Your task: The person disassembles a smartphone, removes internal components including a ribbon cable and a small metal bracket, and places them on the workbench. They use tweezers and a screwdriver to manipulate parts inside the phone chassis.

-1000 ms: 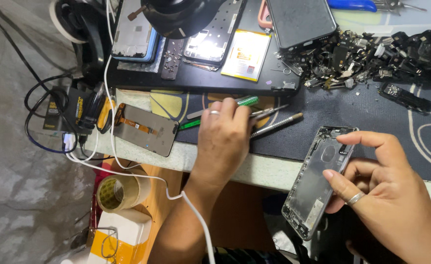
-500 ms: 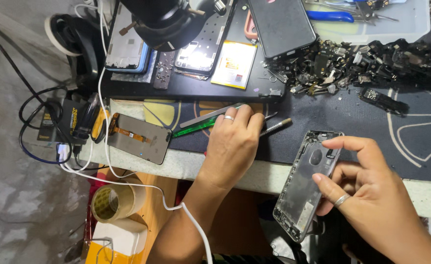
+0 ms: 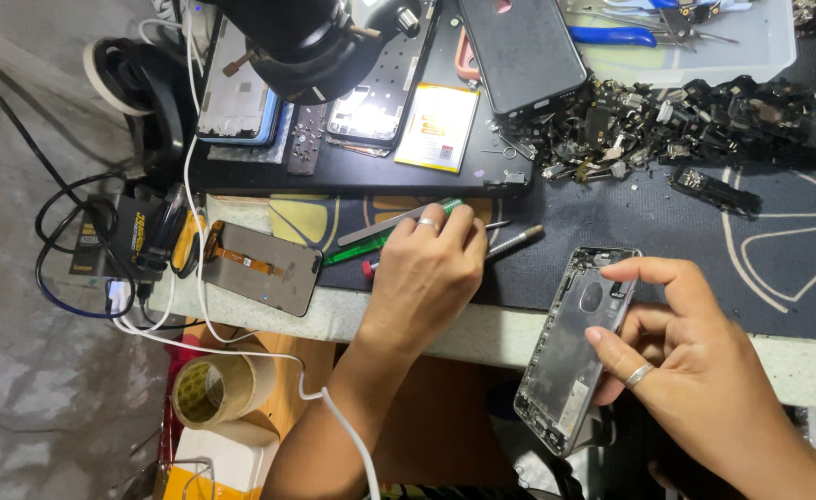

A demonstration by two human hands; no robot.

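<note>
The right hand (image 3: 695,389) pinches an empty phone housing (image 3: 575,347), tilted half off the table's (image 3: 482,329) front edge. The left hand (image 3: 426,268) lies left of the housing, fingers curled down over a cluster of tools; whether it has actually closed on the green-handled screwdriver (image 3: 380,243) I cannot tell. Better, I'd judge, to pick one tool cleanly without scattering its neighbours and to keep the housing steady. Beyond the housing, on the dark work mat (image 3: 667,222), sits a heap of small salvaged parts (image 3: 649,125); further left, a loose display panel (image 3: 264,268), tangled cables (image 3: 102,250), and a tape roll (image 3: 212,393) lower down.
</note>
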